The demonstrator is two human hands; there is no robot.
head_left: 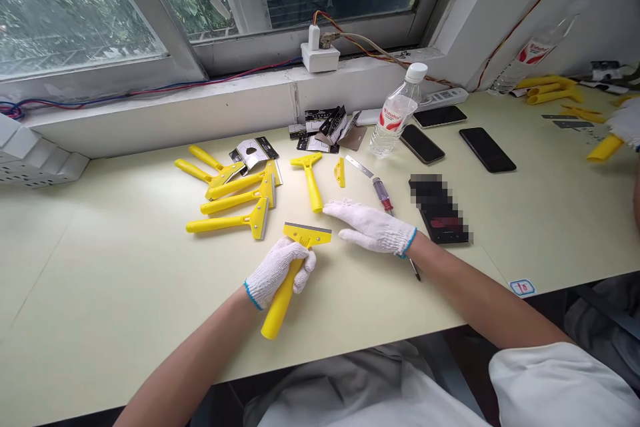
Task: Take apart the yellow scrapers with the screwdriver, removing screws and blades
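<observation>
My left hand [275, 268], in a white knit glove with a blue cuff, is wrapped round the handle of a yellow scraper [281, 303] whose blade points away from me. My right hand [374, 227], gloved alike, has its fingers stretched out over the table. Its fingertips are at the handle end of a yellow scraper body [312, 185]; whether they touch cannot be told. Beyond lie a small yellow clamp piece [340, 172] and a loose blade [359, 165]. A screwdriver [383, 193] passes beneath my right hand, partly hidden.
Several yellow scrapers [227, 223] lie at the left, beside black-and-white packaging [254, 152]. A water bottle [396, 113] stands behind phones [487, 149], one partly pixelated [443, 210]. At the far right, a co-worker's gloved hand [625, 123] is near yellow parts [553, 89].
</observation>
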